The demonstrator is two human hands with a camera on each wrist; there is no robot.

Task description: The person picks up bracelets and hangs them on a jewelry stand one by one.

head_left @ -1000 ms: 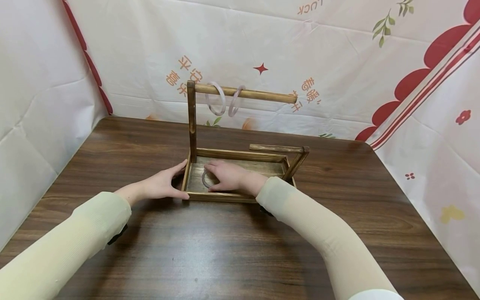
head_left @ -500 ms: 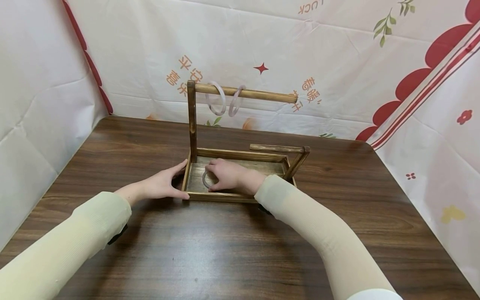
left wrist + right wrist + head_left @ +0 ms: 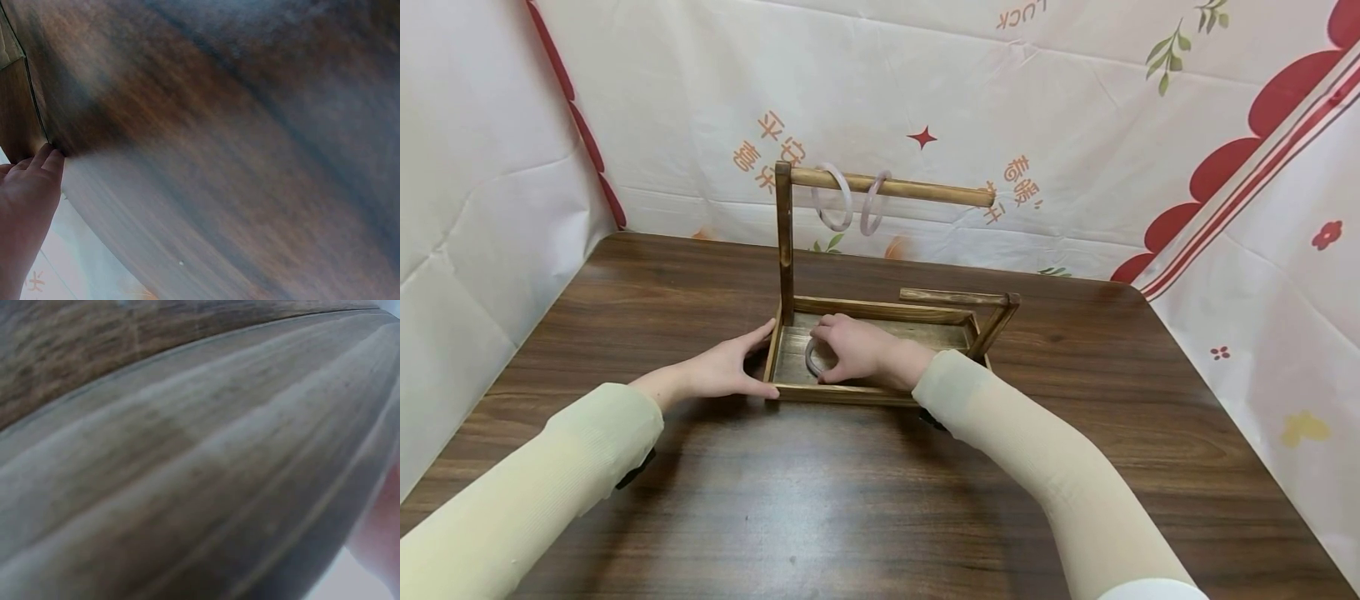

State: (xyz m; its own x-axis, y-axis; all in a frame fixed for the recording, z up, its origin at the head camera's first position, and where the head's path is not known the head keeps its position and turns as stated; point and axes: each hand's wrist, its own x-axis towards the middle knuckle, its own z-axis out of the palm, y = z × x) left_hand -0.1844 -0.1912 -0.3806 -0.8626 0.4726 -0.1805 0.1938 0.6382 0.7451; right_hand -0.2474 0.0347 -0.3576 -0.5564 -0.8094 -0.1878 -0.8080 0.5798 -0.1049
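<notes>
A wooden tray stand [image 3: 880,311] sits on the table, with a tall post and bar at its left and a low bar at its right. Inside the tray my right hand [image 3: 859,350] pinches a greyish bangle [image 3: 809,357] between thumb and fingers; its right part is hidden. My left hand [image 3: 718,367] touches the tray's left end with fairly straight fingers, the thumb at the front corner. In the left wrist view, the left hand [image 3: 28,194] meets the wood. Two pale bangles, one whitish [image 3: 847,200] and one pinkish [image 3: 867,212], hang from the upper bar.
The dark brown wood-grain table [image 3: 790,517] extends around the stand. Printed white cloth [image 3: 880,75] encloses its back and sides. Blurred tray wood [image 3: 187,469] fills most of the right wrist view. The low bar [image 3: 955,297] rises behind the right wrist.
My right hand shifts only very slightly within the tray, still at the greyish bangle. The left hand and the stand stay put.
</notes>
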